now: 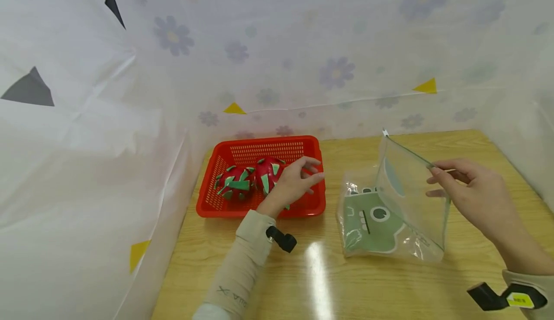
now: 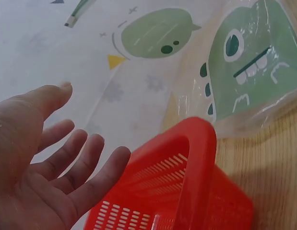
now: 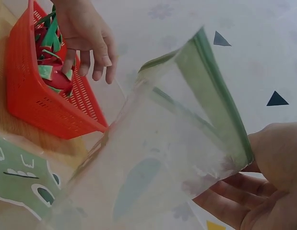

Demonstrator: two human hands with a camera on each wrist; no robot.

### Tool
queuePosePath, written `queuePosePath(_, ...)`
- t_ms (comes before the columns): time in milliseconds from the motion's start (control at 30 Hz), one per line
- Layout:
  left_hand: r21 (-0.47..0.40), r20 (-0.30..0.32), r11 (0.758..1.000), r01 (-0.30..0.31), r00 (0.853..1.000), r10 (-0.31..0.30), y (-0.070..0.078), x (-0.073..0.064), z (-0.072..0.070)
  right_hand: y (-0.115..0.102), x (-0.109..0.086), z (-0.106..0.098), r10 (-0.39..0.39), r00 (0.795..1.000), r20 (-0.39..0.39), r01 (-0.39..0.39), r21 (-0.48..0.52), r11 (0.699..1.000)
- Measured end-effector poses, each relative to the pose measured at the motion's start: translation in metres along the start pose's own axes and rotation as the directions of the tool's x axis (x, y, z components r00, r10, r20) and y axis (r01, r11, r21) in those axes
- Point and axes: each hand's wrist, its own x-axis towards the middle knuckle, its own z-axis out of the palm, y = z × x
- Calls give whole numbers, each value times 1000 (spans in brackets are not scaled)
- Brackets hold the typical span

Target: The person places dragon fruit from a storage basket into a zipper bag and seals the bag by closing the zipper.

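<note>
My left hand (image 1: 295, 180) hovers over the right part of a red plastic basket (image 1: 259, 213), its fingers loosely bent with nothing in them. Inside the basket lie two red dragon fruits with green scales, one at the left (image 1: 229, 190) and another (image 1: 265, 167) partly behind the hand. To the right, my right hand (image 1: 480, 197) pinches the green-edged mouth of a clear zip bag (image 1: 368, 221) between thumb and fingers. The bag's mouth is raised and spread apart, while its lower part, printed with a green dinosaur, lies on the table.
The wooden table (image 1: 359, 288) carries the basket at left and the bag at right. Behind it hangs a pale flower-print sheet (image 1: 277, 60), with a white sheet (image 1: 86, 166) along the left side. A white slider (image 1: 385, 133) sits at the bag's far corner.
</note>
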Motion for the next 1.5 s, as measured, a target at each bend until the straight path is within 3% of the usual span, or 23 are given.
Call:
queuePosePath(133, 134, -26, 991, -18, 999, 22, -4, 0, -14, 0, 0, -1, 7, 1000, -3, -7, 16, 1000)
queuePosePath(267, 270, -38, 962, -33, 998, 45, -11, 1, -26, 1, 0, -1, 21, 1000, 4, -22, 28, 999)
queuePosePath(567, 434, -88, 901, 31, 996, 8, -18, 4, -46, 3, 0, -2, 27, 1000, 11, -27, 32, 999)
queuePosePath(667, 496, -81, 868, 30, 997, 12, -20, 5, -52, 2, -1, -1, 28, 1000, 12, -28, 36, 999)
queuePosePath(867, 662, -39, 749, -22, 997, 64, -30, 6, -65, 1, -1, 1, 20, 1000, 15, -21, 59, 998)
queuePosePath(1000, 753, 5, 653, -80, 993, 116, -37, 5, -75, 1, -1, 2, 16, 1000, 18, -17, 69, 997)
queuePosePath(1167, 873, 105, 439, -212, 961, 255, -46, 5, -86, 3, 0, 3, 23, 999, 25, -24, 72, 997)
queuePosePath(1233, 893, 136, 379, -242, 949, 286, -50, 5, -89, 4, -1, 3, 31, 999, 31, -33, 79, 996)
queuePosePath(1300, 894, 159, 364, -260, 946, 284, -53, 5, -91, 4, -1, 2, 35, 999, 35, -38, 79, 996)
queuePosePath(1500, 878, 242, 350, -325, 935, 261, -53, 6, -93, 5, -3, 1, 46, 998, 46, -49, 68, 996)
